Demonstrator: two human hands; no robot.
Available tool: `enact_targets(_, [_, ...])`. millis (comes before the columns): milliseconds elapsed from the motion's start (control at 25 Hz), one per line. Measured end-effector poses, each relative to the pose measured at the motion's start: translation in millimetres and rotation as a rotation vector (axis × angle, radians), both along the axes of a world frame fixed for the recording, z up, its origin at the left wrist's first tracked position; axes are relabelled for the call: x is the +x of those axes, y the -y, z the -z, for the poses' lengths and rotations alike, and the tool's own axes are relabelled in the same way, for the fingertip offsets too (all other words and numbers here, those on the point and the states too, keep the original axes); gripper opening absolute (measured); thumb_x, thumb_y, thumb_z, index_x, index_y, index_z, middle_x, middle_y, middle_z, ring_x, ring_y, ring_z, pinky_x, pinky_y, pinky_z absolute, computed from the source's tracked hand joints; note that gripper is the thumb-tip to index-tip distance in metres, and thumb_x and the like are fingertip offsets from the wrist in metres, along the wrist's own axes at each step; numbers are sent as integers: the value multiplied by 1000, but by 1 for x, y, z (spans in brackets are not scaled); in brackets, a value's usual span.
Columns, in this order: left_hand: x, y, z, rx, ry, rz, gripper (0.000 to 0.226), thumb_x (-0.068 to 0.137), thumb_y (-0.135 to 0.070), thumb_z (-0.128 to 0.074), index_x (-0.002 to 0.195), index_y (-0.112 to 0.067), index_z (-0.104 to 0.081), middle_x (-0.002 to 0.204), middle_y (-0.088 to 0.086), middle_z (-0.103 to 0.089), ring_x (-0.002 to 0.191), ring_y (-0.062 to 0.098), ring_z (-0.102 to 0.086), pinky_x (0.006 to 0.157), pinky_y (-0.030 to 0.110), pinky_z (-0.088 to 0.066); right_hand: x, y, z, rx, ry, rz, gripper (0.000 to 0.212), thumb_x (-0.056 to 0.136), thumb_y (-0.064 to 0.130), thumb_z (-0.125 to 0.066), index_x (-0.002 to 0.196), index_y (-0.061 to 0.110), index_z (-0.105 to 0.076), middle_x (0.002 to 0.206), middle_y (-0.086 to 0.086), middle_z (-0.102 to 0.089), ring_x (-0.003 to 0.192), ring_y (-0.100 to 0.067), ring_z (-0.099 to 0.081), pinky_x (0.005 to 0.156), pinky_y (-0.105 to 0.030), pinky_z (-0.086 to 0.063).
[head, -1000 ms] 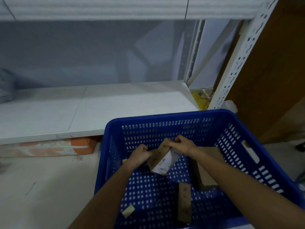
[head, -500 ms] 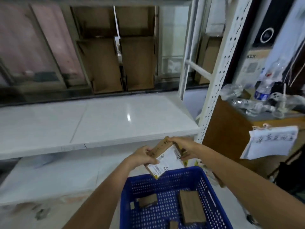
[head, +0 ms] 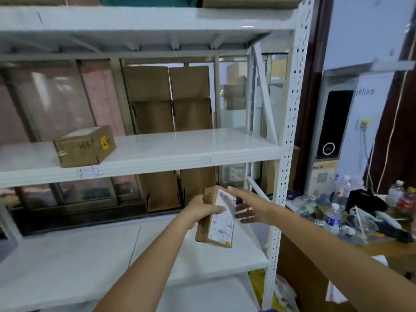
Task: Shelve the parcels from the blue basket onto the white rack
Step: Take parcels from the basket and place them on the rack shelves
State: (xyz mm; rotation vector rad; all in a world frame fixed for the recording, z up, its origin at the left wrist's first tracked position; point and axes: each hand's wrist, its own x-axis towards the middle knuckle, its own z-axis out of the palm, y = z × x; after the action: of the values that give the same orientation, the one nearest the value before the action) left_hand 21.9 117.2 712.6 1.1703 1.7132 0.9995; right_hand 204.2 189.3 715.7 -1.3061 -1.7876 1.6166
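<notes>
One brown cardboard box [head: 84, 146] already on white metal rack [head: 290, 131]. Left hand [head: 200, 211] fingers wrapped round small labelled brown parcel [head: 217, 218], unshelved, below that box's shelf; right hand [head: 249, 204] spread, empty. Basket unseen.

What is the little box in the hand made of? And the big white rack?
The parcel looks like brown cardboard: dull, papery sides, with a white printed paper label stuck on its face. The left hand grips it. The rack is probably painted metal: its white upright has rows of punched holes, and its smooth shelves shine a little in the light.
</notes>
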Motion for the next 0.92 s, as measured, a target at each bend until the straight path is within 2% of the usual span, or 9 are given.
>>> enact_targets(80, [1, 5, -30, 52, 305, -220, 58, 72, -23, -81, 122, -10, -56, 109, 10, -70, 92, 22, -68, 69, 31, -54, 5, 8, -11, -25, -65, -56, 83, 52, 78, -75, 117, 28, -61, 109, -6, -71, 97, -23, -72, 87, -39, -58])
enact_targets(160, [12, 12, -53, 60, 593, -322, 54, 76, -19, -79, 123, -9, -55, 111, 15, -68, 80, 26, -68, 60, 36, -55, 2, 19, -16, -132, -143, -140, 71, 60, 65, -80, 118, 27, -65, 112, -7, -71, 104, -26, -69, 91, -40, -56])
enact_targets(280, [26, 19, -75, 63, 764, -377, 48, 78, -27, -77, 118, -14, -55, 103, 12, -70, 70, 25, -66, 54, 36, -51, -5, 23, -28, -301, -438, -53, 60, 75, 40, -78, 126, 14, -62, 119, -12, -65, 112, -28, -63, 103, -42, -48])
enact_targets(320, [25, 23, -82, 79, 790, -403, 50, 76, -34, -77, 116, -15, -55, 99, 10, -70, 74, 25, -66, 57, 36, -51, -4, 23, -38, -294, -476, -26, 58, 78, 36, -75, 130, 12, -59, 120, -13, -62, 112, -28, -60, 103, -41, -48])
enact_targets(440, [4, 36, -108, 98, 788, -385, 61, 73, -44, -75, 120, -15, -48, 103, 12, -66, 91, 27, -66, 67, 39, -55, 11, 15, -75, -245, -482, 0, 55, 82, 39, -69, 130, 15, -56, 117, -19, -61, 104, -30, -58, 82, -34, -53])
enact_targets(560, [-11, 50, -132, 7, 658, -188, 63, 75, -37, -74, 127, -14, -45, 116, 17, -63, 99, 30, -66, 65, 35, -58, 27, 8, -102, -230, -415, -7, 45, 79, 42, -67, 115, 16, -61, 87, -14, -68, 86, -24, -59, 66, -29, -52])
enact_targets(640, [-13, 55, -141, -15, 601, -127, 58, 77, -33, -73, 124, -15, -46, 114, 20, -65, 101, 31, -66, 66, 34, -59, 29, 5, -109, -215, -392, -7, 41, 77, 43, -69, 108, 17, -62, 78, -11, -67, 81, -23, -57, 64, -29, -51])
enact_targets(800, [-15, 67, -141, 6, 595, -185, 50, 79, -32, -71, 119, -13, -47, 116, 21, -64, 105, 32, -64, 68, 34, -58, 18, 2, -110, -219, -431, -20, 46, 76, 41, -73, 109, 14, -56, 84, -14, -66, 84, -26, -60, 74, -32, -51])
enact_targets(920, [-28, 79, -129, 32, 628, -267, 48, 79, -32, -72, 114, -11, -47, 115, 21, -63, 104, 31, -64, 73, 35, -58, 0, 3, -104, -213, -448, -50, 43, 80, 38, -71, 107, 12, -51, 89, -17, -64, 86, -29, -61, 64, -32, -58])
